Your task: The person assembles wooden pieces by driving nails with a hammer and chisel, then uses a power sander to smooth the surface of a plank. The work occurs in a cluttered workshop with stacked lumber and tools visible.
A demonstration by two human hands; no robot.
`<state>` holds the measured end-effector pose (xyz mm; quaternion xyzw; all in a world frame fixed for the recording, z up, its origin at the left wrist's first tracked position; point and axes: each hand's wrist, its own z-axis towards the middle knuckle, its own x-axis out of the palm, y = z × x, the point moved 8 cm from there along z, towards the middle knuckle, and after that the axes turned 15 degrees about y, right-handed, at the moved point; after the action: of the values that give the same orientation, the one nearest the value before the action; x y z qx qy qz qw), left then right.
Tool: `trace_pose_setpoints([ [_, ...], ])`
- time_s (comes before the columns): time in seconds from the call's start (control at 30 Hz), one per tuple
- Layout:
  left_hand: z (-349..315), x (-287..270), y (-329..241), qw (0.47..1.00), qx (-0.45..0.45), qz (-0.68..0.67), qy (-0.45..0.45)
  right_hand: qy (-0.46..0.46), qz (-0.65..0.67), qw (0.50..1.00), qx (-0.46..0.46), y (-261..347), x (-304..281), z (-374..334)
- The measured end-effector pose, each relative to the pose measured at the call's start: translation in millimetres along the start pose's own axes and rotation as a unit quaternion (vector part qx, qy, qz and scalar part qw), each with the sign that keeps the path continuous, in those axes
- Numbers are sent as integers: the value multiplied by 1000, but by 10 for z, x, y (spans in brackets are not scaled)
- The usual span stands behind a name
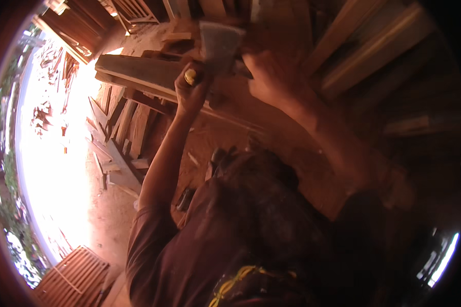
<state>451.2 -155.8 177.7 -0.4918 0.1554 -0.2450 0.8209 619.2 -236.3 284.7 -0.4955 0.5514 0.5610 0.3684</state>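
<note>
That grey blade [221,45] up at 12 o'clock looks stiff and kinda hefty, so the yellow-ended handle [190,77] seems the spot to grab. Left hand [190,93]'s wrapped round it; right hand [265,77], at 1, is too blurry to tell. Blade flares toward 12; overall long axis unclear.

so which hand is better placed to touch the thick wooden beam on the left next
Probably the left hand: it looks nearer the beam, though it is closed around a yellow-ended object. The right hand, blurred, is farther right, past the grey blade.
</note>
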Motion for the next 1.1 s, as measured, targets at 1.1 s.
trace_pose_setpoints([
  [1.1,-154,1396,-19,884,-3,256,391,-31,486,831,269,-938,1807,-1563],
])
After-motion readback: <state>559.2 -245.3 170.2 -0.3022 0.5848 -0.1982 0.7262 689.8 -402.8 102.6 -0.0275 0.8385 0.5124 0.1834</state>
